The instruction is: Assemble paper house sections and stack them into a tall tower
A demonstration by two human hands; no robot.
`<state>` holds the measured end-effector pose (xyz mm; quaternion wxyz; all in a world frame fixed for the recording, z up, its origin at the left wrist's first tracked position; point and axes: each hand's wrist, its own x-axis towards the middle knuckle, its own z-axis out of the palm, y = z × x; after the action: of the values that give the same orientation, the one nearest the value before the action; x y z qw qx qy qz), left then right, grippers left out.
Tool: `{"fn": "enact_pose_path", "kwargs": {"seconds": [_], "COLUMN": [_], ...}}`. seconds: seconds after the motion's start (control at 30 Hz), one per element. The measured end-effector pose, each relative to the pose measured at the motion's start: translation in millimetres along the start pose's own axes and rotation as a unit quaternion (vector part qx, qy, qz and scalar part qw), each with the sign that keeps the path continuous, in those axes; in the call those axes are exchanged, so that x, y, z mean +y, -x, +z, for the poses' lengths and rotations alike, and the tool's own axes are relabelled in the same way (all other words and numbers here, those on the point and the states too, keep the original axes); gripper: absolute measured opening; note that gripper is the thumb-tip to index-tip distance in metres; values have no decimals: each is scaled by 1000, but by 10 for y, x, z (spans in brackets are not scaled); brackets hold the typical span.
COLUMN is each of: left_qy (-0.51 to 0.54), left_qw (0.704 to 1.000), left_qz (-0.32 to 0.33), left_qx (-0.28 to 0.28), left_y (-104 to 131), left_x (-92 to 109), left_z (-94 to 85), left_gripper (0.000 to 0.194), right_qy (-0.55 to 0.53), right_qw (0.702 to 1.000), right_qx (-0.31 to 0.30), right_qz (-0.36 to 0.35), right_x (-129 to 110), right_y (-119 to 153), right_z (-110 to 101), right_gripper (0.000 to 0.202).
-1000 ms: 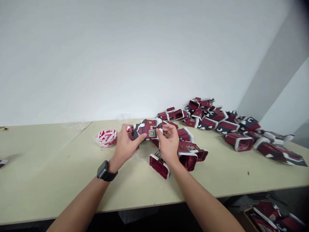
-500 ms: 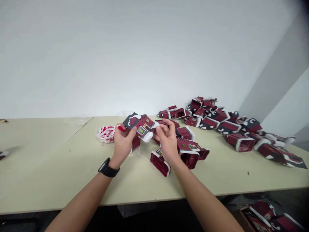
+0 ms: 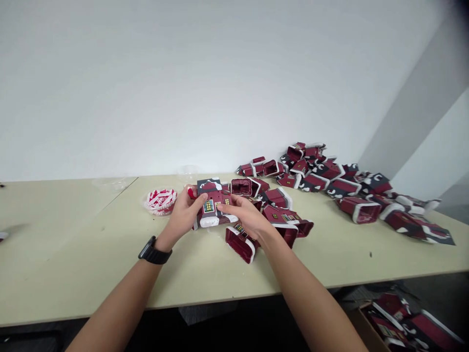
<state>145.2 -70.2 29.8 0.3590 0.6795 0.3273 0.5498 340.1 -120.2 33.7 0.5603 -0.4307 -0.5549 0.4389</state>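
Between my hands is a dark red toy house (image 3: 214, 198) with a dark snow-patched roof, yellow windows and a white base edge turned toward me. My left hand (image 3: 185, 210) grips its left side, thumb on the front; a small bright red piece (image 3: 191, 192) shows by those fingers. My right hand (image 3: 247, 213) holds the right side, its thumb by the windows and its other fingers partly hidden. Just left of my left hand sits a round clear container (image 3: 161, 202) of red and white strips. Another house (image 3: 241, 244), open at the bottom, lies below my right hand.
Many similar red houses (image 3: 344, 188) are heaped across the right side of the table (image 3: 98, 264). A cardboard box (image 3: 370, 327) with more houses stands below the table's edge at the lower right. Clear plastic (image 3: 110, 184) lies near the wall.
The held house has turned so that its windowed front faces me more squarely and its base edge points down. My right hand has moved from the base corner onto the front and right side.
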Motion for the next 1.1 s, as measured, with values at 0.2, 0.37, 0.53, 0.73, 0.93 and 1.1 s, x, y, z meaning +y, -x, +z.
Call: {"fn": "enact_pose_path", "kwargs": {"seconds": [0.2,0.37,0.53,0.73,0.93,1.1], "left_qy": [-185,-228,-246,-279,-273,-263], "left_qw": [976,969,948,918,923,917], "left_qz": [103,98,195,272,268,298], "left_qx": [54,2,40,71,46,45], "left_y": [-41,-5,42,57,80,96], "left_x": [-70,-100,-122,-136,-133,-68], "left_z": [-120,-149,-86,-88,-38,32], "left_gripper": [35,25,19,32,32,21], "right_qy": [-109,-49,32,46,54,60], "right_qw": [991,991,991,995,996,996], "right_qx": [73,123,123,87,70,58], "right_qz": [39,-16,-41,-35,-31,-32], "right_x": [-11,32,103,125,149,186], "right_y": [-94,-117,-108,-96,-101,-108], "right_z": [-35,-59,-67,-46,-11,-10], "right_gripper": [45,41,40,37,33,31]}}
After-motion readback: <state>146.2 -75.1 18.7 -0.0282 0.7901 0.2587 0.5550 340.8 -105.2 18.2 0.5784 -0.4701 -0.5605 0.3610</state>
